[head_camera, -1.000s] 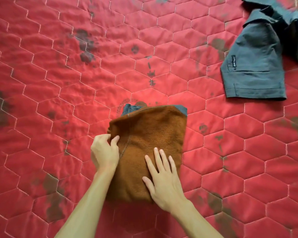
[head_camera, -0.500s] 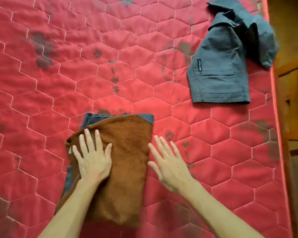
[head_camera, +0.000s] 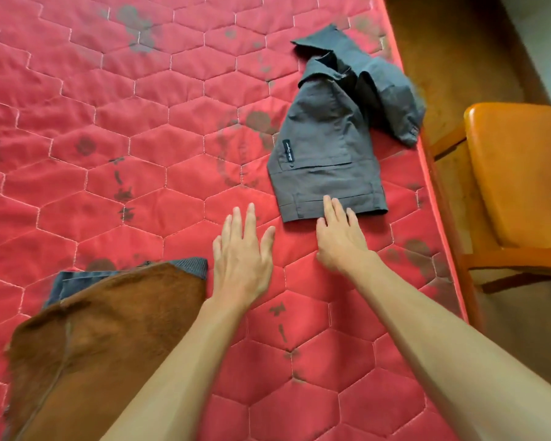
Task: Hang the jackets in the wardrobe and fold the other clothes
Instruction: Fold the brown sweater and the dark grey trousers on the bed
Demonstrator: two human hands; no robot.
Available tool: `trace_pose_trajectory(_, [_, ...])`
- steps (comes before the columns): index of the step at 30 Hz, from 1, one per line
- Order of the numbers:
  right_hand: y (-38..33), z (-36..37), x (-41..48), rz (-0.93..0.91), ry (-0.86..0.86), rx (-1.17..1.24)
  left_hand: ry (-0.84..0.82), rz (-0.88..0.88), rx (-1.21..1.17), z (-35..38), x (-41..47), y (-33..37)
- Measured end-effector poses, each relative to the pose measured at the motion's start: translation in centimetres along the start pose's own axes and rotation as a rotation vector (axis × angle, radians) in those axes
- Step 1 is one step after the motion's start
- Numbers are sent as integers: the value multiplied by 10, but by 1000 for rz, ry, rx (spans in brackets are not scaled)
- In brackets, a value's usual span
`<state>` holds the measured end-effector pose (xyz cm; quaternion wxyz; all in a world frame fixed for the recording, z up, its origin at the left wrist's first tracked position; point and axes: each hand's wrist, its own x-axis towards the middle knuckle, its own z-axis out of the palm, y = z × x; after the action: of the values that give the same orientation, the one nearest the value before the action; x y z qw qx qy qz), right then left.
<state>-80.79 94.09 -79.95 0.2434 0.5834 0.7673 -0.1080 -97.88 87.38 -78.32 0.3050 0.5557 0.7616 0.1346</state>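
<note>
Nearest, behind and to the left of the left hand [head_camera: 240,249], a folded brown fleece garment [head_camera: 86,351] lies flat on the red quilted mattress [head_camera: 109,122], a strip of dark blue ribbed cloth showing along its far edge. It looks finished with, left to one side so the middle of the bed stays free for work. Neither hand touches it. The left hand hovers just past its corner, fingers spread and empty, over bare mattress. The right hand [head_camera: 339,237], also spread and holding nothing, reaches further: its fingertips [head_camera: 330,205] rest on or just over the near hem of a grey shirt [head_camera: 328,154], though contact cannot be made out for certain. The shirt lies partly flat with its collar and one sleeve crumpled at the far end, near the bed's right edge, so it likely wants pulling inward and smoothing before folding. Beyond that edge, right of the right hand, stands a wooden chair [head_camera: 516,173].
</note>
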Motion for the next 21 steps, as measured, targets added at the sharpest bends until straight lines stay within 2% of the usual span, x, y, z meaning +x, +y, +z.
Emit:
trace_pose_trajectory(5, [0, -1, -6, -56, 19, 84, -5, 60, -23, 3, -15, -7])
trace_pose_trajectory(10, [2, -4, -49, -201, 113, 220, -16, 277, 102, 10, -34, -7])
trace_pose_trajectory(13, [-2, 7, -94, -275, 51, 365, -90, 414, 238, 21, -52, -3])
trace_pose_trajectory(16, [-8, 30, -141, -359, -65, 636, -181, 421, 316, 45, -86, -13])
trace_pose_trajectory(18, [-5, 48, -162, -296, -59, 771, -185, 395, 360, 60, -112, -25])
trace_pose_trajectory(21, [14, 72, -165, 69, 192, 840, -148, 392, 434, 73, -138, -37])
